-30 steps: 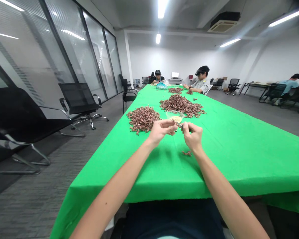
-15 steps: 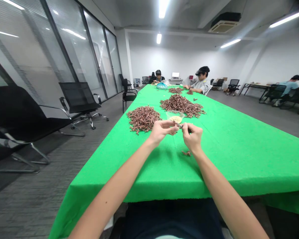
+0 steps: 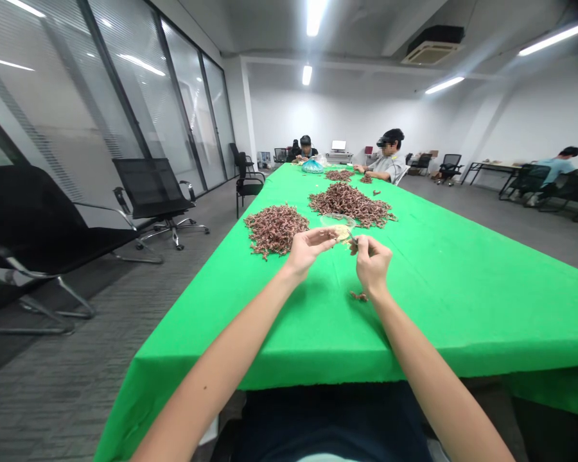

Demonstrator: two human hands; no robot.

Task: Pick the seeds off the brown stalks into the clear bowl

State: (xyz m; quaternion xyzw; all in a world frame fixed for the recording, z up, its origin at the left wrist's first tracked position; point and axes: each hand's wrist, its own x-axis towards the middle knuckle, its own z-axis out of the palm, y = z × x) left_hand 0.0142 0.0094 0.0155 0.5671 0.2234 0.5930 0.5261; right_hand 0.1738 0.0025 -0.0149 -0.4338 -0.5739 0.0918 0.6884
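Observation:
My left hand (image 3: 304, 255) is closed in a pinch at the near side of a clear bowl; what its fingertips hold is too small to make out. My right hand (image 3: 373, 260) is wrapped round a small dark metal tool (image 3: 352, 239), whose tip points up and left toward the bowl. The clear bowl (image 3: 338, 221) has pale yellowish bits (image 3: 341, 233) in it. A heap of reddish-brown twisted pieces (image 3: 275, 230) lies left of the bowl, and a larger heap (image 3: 350, 204) is behind it. A few loose pieces (image 3: 359, 296) lie on the cloth below my right hand.
The long table has a green cloth (image 3: 462, 289). Farther along it are a blue bag (image 3: 313, 166), smaller heaps (image 3: 339, 175) and two seated people. One person (image 3: 390, 157) sits on the right side. Black chairs (image 3: 151, 189) stand on the left.
My hands have drawn slightly apart. The tool's tip has moved away from my left fingertips, and my right hand has shifted a little to the right.

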